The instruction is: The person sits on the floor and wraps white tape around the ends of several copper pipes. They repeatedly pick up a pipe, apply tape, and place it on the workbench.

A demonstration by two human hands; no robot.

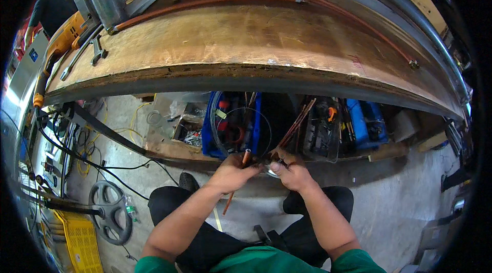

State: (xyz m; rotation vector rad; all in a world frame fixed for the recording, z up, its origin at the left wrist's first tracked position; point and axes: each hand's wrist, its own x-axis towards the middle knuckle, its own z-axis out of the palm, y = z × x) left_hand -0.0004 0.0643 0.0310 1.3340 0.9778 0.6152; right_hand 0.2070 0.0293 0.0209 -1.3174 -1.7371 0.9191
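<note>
My left hand is closed around a thin copper tube, which slants down toward my lap, its upper end showing above the fingers. Close beside it, my right hand grips a small dark object with a silvery part; the fingers cover too much of it to tell its kind. Both hands are below the bench's front edge, over my knees. Just beyond them stands a blue bin with tools and coiled wire. Several thin copper rods lean up near my right hand.
Above is a wooden bench with long copper tubes, an open-end wrench and an orange power tool. Another blue bin stands at right. A steering wheel, yellow crate and cables lie on the left floor.
</note>
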